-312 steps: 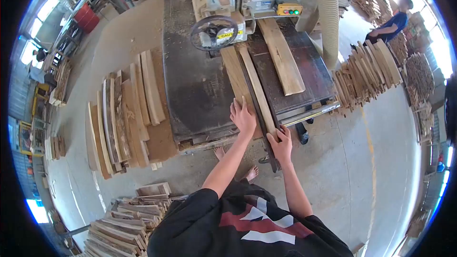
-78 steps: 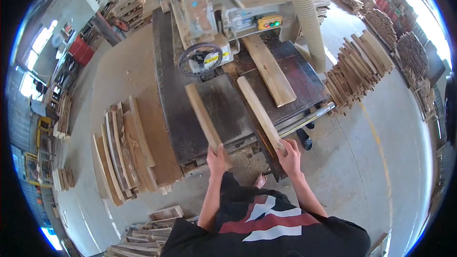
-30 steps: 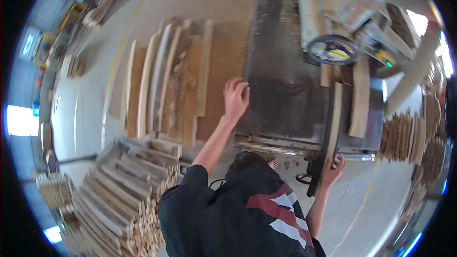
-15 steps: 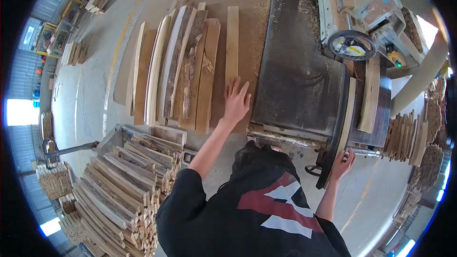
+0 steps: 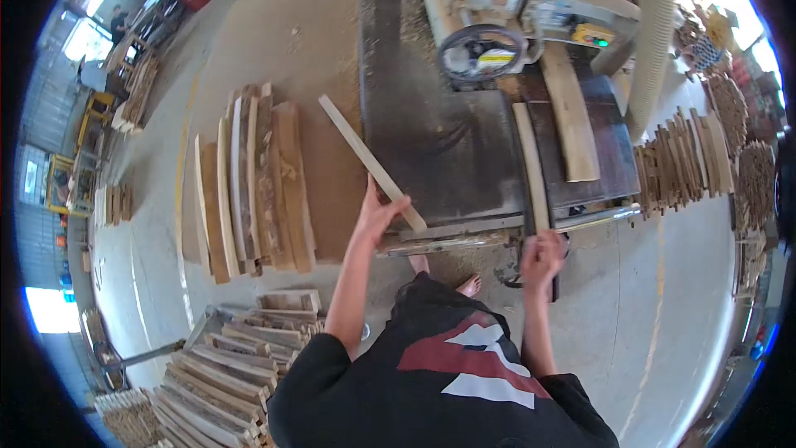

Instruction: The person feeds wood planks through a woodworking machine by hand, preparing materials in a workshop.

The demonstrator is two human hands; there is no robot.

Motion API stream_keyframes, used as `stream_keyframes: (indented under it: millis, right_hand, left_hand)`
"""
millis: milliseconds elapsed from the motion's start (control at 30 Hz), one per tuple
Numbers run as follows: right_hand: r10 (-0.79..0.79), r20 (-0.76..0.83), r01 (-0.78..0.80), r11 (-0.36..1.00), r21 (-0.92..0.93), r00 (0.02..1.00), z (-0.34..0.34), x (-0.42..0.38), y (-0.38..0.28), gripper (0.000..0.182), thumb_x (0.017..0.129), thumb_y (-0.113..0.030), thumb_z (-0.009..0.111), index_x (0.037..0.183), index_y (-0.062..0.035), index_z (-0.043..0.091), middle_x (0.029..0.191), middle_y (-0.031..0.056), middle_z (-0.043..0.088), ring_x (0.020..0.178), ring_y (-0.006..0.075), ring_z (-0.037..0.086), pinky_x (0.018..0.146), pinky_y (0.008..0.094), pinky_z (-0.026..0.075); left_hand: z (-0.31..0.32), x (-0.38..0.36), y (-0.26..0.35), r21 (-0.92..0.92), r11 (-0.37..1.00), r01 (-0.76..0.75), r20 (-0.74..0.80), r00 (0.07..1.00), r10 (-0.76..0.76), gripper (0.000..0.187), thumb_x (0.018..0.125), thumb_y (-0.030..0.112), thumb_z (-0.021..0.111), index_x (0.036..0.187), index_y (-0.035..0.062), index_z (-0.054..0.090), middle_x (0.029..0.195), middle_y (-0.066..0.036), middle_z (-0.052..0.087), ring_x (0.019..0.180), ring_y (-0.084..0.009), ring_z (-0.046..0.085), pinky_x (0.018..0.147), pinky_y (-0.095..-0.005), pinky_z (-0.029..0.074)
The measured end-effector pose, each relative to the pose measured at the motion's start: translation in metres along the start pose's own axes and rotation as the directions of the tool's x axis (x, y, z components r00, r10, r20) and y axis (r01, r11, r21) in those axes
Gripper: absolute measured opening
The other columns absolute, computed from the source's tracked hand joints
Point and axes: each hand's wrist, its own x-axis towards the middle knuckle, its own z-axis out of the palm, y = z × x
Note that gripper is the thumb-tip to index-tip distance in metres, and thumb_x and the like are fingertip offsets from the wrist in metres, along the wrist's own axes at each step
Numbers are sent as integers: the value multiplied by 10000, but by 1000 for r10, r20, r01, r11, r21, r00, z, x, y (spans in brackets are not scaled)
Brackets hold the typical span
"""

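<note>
My left hand [image 5: 381, 211] is closed around the lower part of a narrow wooden strip [image 5: 356, 143], which slants over the left edge of the dark machine table [image 5: 452, 162]. Its far end points up and to the left. At the near end of a second wooden strip [image 5: 532, 170] is my right hand [image 5: 543, 255], slightly blurred, with its fingers curled in on it. That strip lies lengthwise along a dark straight fence on the machine, its far end near a black handwheel [image 5: 481, 54].
A wide board [image 5: 570, 120] lies right of the fence. Left of the machine, a row of rough boards [image 5: 288, 187] rests on a brown surface. Stacked wood strips [image 5: 220, 365] stand at lower left, with more piles [image 5: 684, 158] at right. A ribbed hose [image 5: 655, 41] hangs nearby.
My left hand has picked up the strip that lay beside the row of boards and swung it over the table edge. My right hand has curled over the other strip's end. The view has shifted.
</note>
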Motion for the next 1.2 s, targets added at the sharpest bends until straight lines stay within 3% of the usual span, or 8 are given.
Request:
stream_keyframes:
  millis: [133, 267, 333, 367, 567, 633, 1000, 1200]
  right_hand:
    - [225, 666, -627, 632, 456, 712, 5, -22, -58, 508, 946, -273, 696, 1327, 35, 564, 1217, 225, 638, 1064, 320, 671, 851, 395, 557]
    - [316, 722, -690, 658, 301, 616, 22, -66, -28, 560, 928, -244, 728, 1368, 35, 522, 1240, 217, 628, 1079, 304, 671, 837, 392, 578]
    - [353, 920, -984, 8, 177, 169, 16, -79, -9, 598, 924, -282, 737, 1396, 5, 508, 1229, 136, 627, 1050, 236, 675, 848, 328, 581]
    - [342, 923, -983, 10, 183, 175, 17, -85, -1, 598, 924, -282, 737, 1396, 5, 508, 1229, 136, 627, 1050, 236, 675, 848, 328, 581]
    - [260, 935, -783, -516, 346, 242, 68, -155, 46, 428, 954, -366, 714, 1162, -27, 555, 1090, 90, 600, 881, 204, 665, 724, 328, 585]
    - [353, 935, -650, -703, 289, 34, 31, -103, 20, 405, 980, -441, 676, 1048, -58, 565, 1028, 77, 601, 839, 198, 658, 694, 315, 556]
    - [552, 827, -948, -194, 253, 107, 99, -5, 30, 511, 1055, -528, 472, 1007, -41, 619, 862, 67, 698, 521, 167, 633, 406, 281, 375]
    - [576, 816, -960, -200, 198, 49, 144, 57, 30, 405, 1058, -401, 457, 905, -69, 632, 720, 48, 666, 542, 158, 627, 443, 305, 377]
  left_hand:
    - [101, -42, -45, 230, 959, -164, 82, 986, 149, 1077, 833, 104, 828, 1633, 90, 106, 1175, -109, 623, 969, -220, 660, 827, -374, 584]
    - [156, -39, -104, 668, 701, -252, 249, 962, 109, 798, 924, 289, 737, 1581, 72, 340, 1265, -208, 596, 1060, -327, 641, 894, -489, 526]
    - [186, -46, -111, 851, 408, -330, 252, 939, 233, 698, 966, 350, 663, 1554, 88, 394, 1329, -231, 551, 1183, -360, 560, 975, -542, 453]
    - [202, -46, -112, 940, 76, -332, 287, 893, 345, 620, 1007, 410, 590, 1527, 105, 448, 1393, -254, 505, 1306, -394, 478, 1056, -594, 380]
    - [257, -6, -144, 954, 81, -289, 241, 899, 366, 590, 1052, 307, 460, 1600, 140, 318, 1638, -198, 300, 1543, -394, 201, 1185, -601, 210]
    - [277, 15, -141, 946, 212, -244, 166, 929, 330, 600, 1049, 290, 456, 1609, 145, 297, 1632, -206, 306, 1542, -378, 213, 1204, -582, 188]
    - [291, 127, -107, 938, 291, -190, 14, 858, 514, 609, 1006, 232, 479, 1596, 192, 332, 1614, -216, 332, 1517, -365, 277, 1178, -552, 249]
    - [281, 190, -84, 930, 305, -206, -3, 824, 566, 571, 1020, 276, 476, 1569, 165, 368, 1578, -224, 377, 1495, -381, 303, 1167, -564, 270]
